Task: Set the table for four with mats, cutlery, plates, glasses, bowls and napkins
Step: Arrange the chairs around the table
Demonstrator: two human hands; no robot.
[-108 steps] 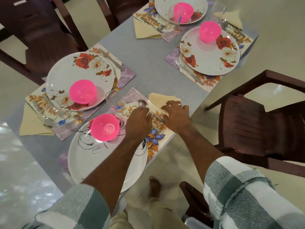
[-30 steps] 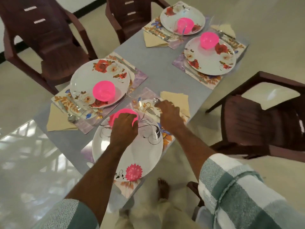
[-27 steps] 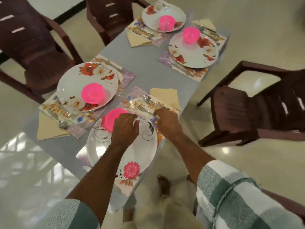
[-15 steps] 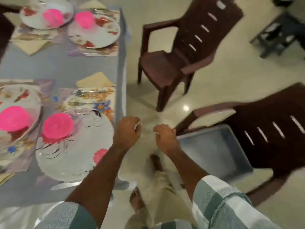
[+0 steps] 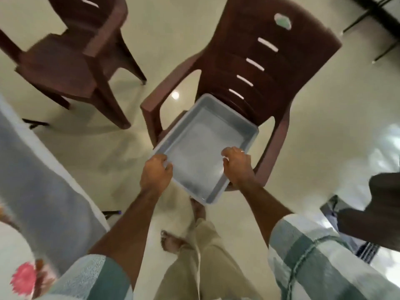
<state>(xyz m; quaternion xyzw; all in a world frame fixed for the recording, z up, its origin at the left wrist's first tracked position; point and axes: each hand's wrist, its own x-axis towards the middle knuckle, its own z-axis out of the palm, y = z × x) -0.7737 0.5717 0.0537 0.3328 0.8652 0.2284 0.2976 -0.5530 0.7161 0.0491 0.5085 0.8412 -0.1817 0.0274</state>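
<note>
Sleeves [image 5: 313, 252] in a grey-green and white check frame the bottom of the view, with two bare forearms reaching forward from them over beige trousers [image 5: 207, 260] and bare feet [image 5: 171, 241] on the pale tiled floor [image 5: 104, 156].

The left hand [image 5: 156, 174] curls its fingers over the near left edge of a grey plastic tray [image 5: 201, 148]. The right hand [image 5: 237, 166] grips the tray's right edge, the thumb hooked over the rim. The tray is a shallow rectangle; its long axis runs from the near corner, which juts past the seat toward the person, up and away to the chair's backrest. It lies tilted slightly, the near corner lower, and nothing lies inside it, only a dull sheen on the bottom.

The tray sits on the seat of a dark brown plastic armchair [image 5: 266, 68] with slots in its back. A second brown chair [image 5: 71, 50] stands well apart to the left, farther off.

At the left edge, blurred by motion, runs the grey counter [image 5: 43, 191]. At its lower corner is a white plate [image 5: 13, 250] with what looks like a pink flower on it; the blur makes the rest hard to read. A dark shape [image 5: 378, 204] fills the right edge.
</note>
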